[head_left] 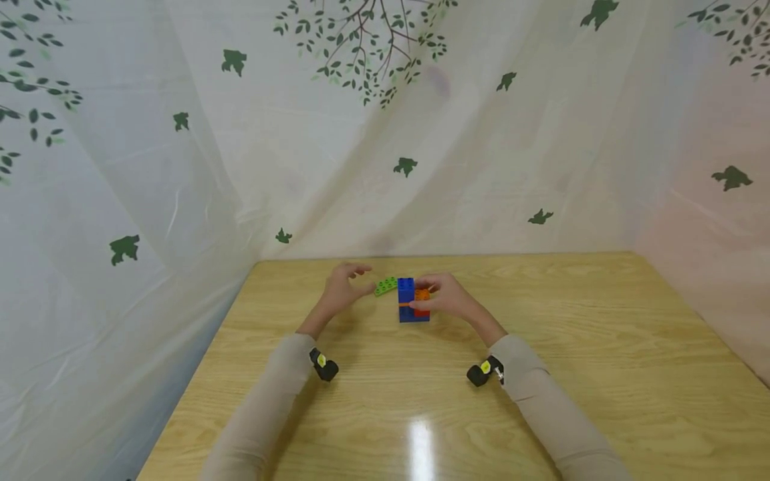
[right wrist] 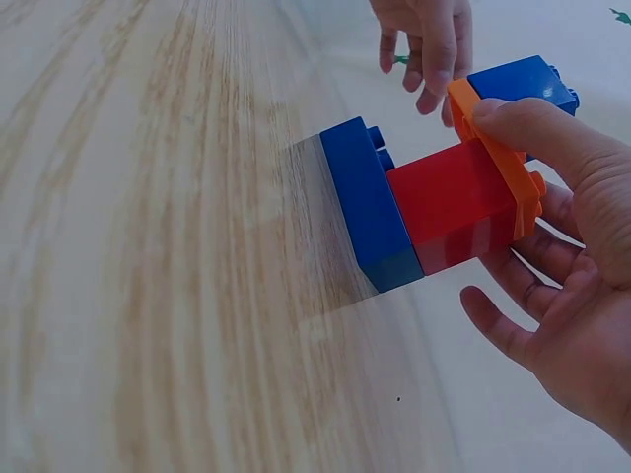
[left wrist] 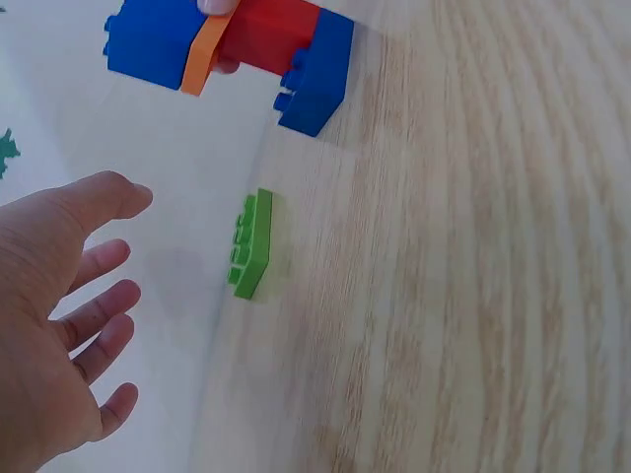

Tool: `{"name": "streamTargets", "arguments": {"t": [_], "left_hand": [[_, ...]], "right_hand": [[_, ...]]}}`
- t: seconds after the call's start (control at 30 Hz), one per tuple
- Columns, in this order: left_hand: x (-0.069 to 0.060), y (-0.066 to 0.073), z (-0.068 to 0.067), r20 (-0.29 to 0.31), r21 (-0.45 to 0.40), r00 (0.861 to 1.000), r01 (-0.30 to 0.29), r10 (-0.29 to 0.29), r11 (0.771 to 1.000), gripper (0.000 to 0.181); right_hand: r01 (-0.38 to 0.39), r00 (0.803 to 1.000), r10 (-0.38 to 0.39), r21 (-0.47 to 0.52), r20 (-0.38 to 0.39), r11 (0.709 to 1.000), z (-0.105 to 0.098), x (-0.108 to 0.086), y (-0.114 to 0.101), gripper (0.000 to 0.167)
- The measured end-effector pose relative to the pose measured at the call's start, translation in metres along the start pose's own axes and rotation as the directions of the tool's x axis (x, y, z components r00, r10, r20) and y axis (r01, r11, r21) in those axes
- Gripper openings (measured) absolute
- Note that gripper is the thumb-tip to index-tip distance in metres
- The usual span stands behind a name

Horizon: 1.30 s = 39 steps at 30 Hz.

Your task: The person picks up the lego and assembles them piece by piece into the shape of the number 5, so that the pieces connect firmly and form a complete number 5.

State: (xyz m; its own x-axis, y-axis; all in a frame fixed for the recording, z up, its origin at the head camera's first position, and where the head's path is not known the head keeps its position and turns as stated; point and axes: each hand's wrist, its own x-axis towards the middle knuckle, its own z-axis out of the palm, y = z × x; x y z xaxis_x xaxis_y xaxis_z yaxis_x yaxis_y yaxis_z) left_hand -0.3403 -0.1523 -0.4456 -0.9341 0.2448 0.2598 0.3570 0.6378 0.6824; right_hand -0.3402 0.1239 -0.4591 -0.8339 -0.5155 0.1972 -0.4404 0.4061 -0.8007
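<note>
A stack of toy building bricks stands upright on the table: a blue base brick (right wrist: 367,212), a red brick (right wrist: 454,207) on it, an orange plate (right wrist: 525,202) above that, and a blue brick (head_left: 406,286) at one end on top. My right hand (head_left: 451,295) grips the stack, its thumb on the orange plate and other fingers behind, partly hidden. To the left, a flat green brick (left wrist: 253,244) lies on the table. My left hand (head_left: 344,288) is beside the green brick, fingers apart and relaxed, holding nothing.
The wooden table (head_left: 385,381) ends at the back against a pale curtain (head_left: 337,167) printed with leaves and birds. Curtain also hangs at the left and right sides. Each wrist wears a small black camera (head_left: 325,366).
</note>
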Motion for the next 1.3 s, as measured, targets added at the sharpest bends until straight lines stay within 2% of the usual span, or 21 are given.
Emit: {"name": "streamTargets", "arguments": {"t": [0.17,0.4,0.6,1.03,1.3], "left_hand": [[0.006,-0.01,0.001,0.002,-0.01,0.998,0.062,-0.062,0.998,0.046],[0.009,-0.022,0.009,0.079,-0.08,0.99,0.119,-0.113,0.99,0.049],[0.012,-0.028,0.016,0.109,-0.07,0.986,0.136,-0.128,0.988,0.047],[0.017,-0.027,0.023,0.1,0.025,0.982,0.159,-0.161,0.987,0.036],[0.019,-0.026,0.027,0.102,0.024,0.976,0.193,-0.195,0.981,0.035]], "right_hand": [[-0.006,1.0,0.006,-0.007,0.007,1.0,-0.002,0.0,-0.001,0.041],[-0.005,1.0,0.005,0.014,0.01,1.0,-0.002,-0.001,0.0,0.043],[0.002,1.0,-0.002,0.031,0.009,1.0,-0.001,-0.002,-0.001,0.043],[0.006,1.0,-0.007,0.041,0.01,0.999,-0.002,-0.002,0.0,0.044],[-0.005,1.0,0.005,0.032,0.008,0.999,-0.002,-0.002,-0.001,0.044]]}}
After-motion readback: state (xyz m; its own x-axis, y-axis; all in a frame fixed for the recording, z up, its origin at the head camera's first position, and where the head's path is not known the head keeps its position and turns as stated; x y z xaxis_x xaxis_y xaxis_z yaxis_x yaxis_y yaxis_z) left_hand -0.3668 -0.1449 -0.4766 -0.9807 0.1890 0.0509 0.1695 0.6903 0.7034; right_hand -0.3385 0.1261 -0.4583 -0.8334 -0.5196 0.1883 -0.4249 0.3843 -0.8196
